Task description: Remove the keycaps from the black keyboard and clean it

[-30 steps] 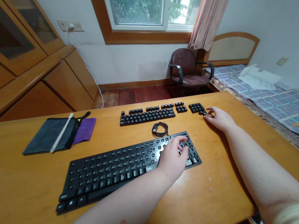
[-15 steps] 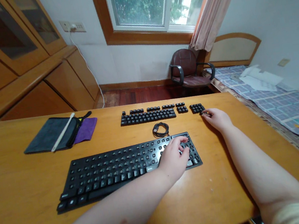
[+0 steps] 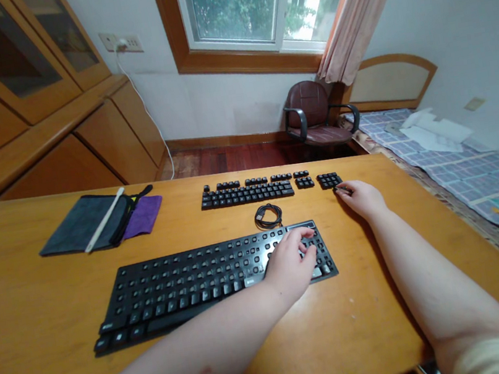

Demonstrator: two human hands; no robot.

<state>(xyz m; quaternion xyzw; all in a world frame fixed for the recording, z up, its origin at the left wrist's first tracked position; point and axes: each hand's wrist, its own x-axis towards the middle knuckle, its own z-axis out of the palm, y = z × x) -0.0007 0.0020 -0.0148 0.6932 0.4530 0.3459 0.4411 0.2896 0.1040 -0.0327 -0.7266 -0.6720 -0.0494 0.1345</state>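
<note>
A black keyboard (image 3: 188, 280) lies on the wooden desk, most of its upper rows bare of caps and its lower rows still capped. Over its right-hand end rests my left hand (image 3: 291, 263), fingers curved with a gap between thumb and index finger; nothing shows in it. At the far right, my right hand (image 3: 362, 198) pinches a small dark keycap (image 3: 340, 189) at the near corner of a block of number-pad keycaps (image 3: 328, 180). To the left, more loose keycaps (image 3: 247, 195) stand in rows, with a smaller group (image 3: 304, 182) between.
A coiled black cable (image 3: 268, 216) lies behind the keyboard. At the desk's left are a dark grey pouch (image 3: 80, 228), a pale stick (image 3: 105, 221) and a purple cloth (image 3: 145, 216). Beyond the desk stand a chair (image 3: 310, 109) and a bed (image 3: 452, 163).
Almost nothing differs. Both hands stay in the same places, the right still pinching at the corner of the number-pad keycaps.
</note>
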